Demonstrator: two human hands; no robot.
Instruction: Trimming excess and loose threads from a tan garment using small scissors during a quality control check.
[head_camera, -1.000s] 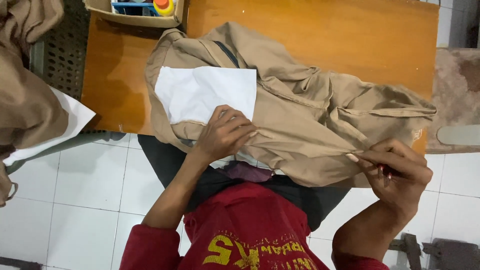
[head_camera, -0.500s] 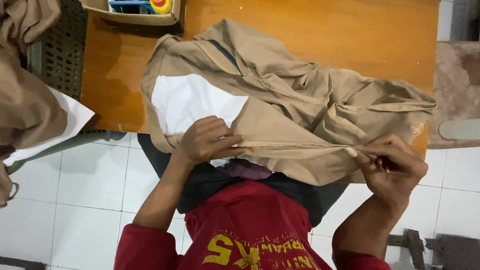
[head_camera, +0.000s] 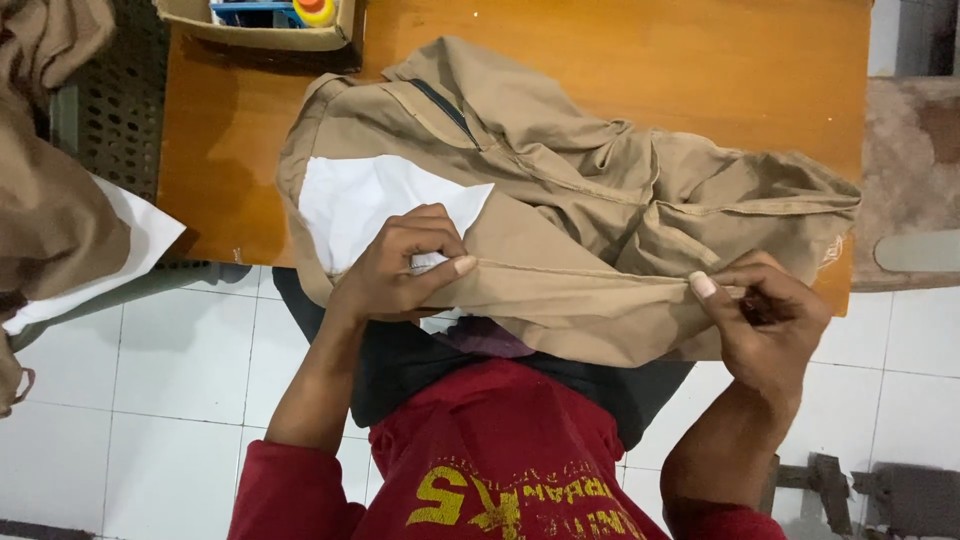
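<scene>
Khaki cotton garment (head_camera: 600, 210) sprawls across the orange wooden table (head_camera: 700, 70); left hand (head_camera: 405, 270) pinches its seam beside white lining (head_camera: 370, 205), right hand (head_camera: 765, 315) grips the hem.

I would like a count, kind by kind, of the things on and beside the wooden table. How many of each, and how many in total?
Tan garments: 2, one on the table pinched by left hand and right hand, one at the left edge
White sheets: 2, inside the garment and beside the table
Cardboard boxes: 1
Wooden tables: 1
Total: 6
</scene>
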